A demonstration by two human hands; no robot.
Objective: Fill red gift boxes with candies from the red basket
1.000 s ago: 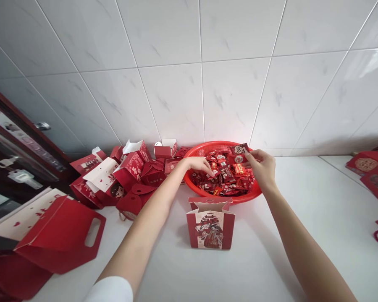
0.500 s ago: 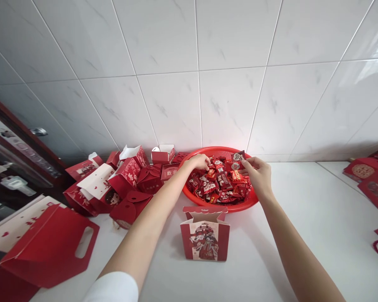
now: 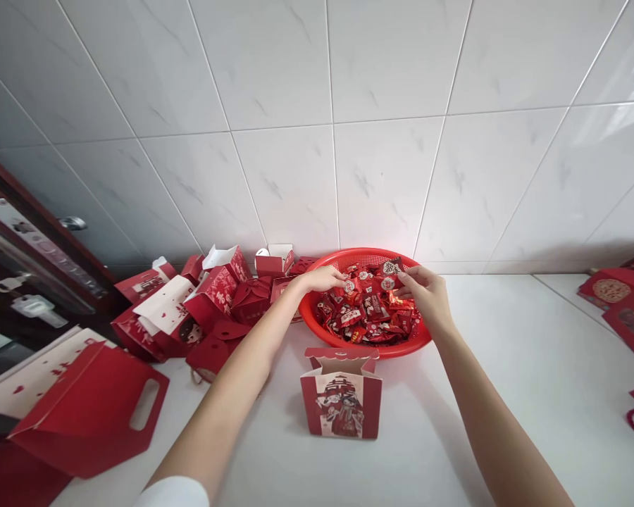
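A red plastic basket [image 3: 317,327] holds many red-wrapped candies [image 3: 375,308]. Over its left side, my left hand [image 3: 323,279] pinches a small red wrapped candy [image 3: 351,286] at the fingertips. My right hand [image 3: 427,290] reaches in from the right and grips a dark red candy packet [image 3: 392,267] with pale printing between thumb and fingers. In front of the basket stands an upright red and cream gift box [image 3: 341,401], its top open, with a printed figure on its face.
Several red gift boxes [image 3: 211,289] crowd the counter [image 3: 433,436] on the left, along with a larger red box with a handle slot [image 3: 95,408]. More red boxes [image 3: 631,310] sit at the far right. A tiled wall [image 3: 385,183] rises behind the basket.
My left hand has come up and slightly left from the candies, now with a red candy at its fingertips. My right hand has shifted slightly left, still holding its packet.
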